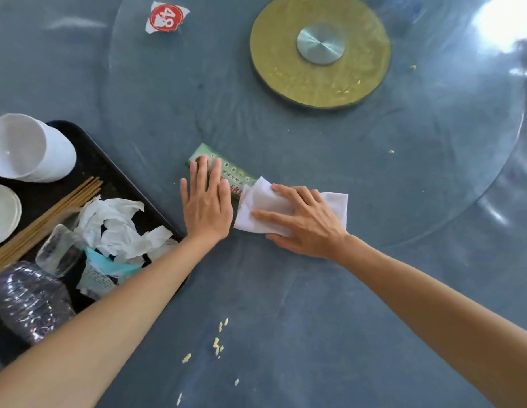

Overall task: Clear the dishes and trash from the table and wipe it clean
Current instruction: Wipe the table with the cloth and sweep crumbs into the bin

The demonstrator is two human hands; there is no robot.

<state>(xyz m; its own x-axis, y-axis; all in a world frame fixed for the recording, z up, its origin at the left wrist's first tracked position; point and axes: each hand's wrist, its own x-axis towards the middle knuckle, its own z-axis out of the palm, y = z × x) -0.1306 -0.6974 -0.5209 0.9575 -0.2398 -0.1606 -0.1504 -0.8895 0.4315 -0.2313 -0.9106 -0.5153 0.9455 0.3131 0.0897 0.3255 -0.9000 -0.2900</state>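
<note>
Crumbs (217, 346) near; left hand (208, 207) hides green packet (231, 169); tray (109, 169) cropped.

A restaurant dining room, shown by the glass turntable (433, 160) and tray (109, 169) of used dishes.

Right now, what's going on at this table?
A person is clearing a grey-blue round table. The left hand lies flat on a green printed paper wrapper, while the right hand presses a white folded cloth beside it. A black tray at the left already holds white bowls, wooden chopsticks and crumpled white tissues. Pale crumbs and a torn red-and-white sticker still lie on the table.
</note>
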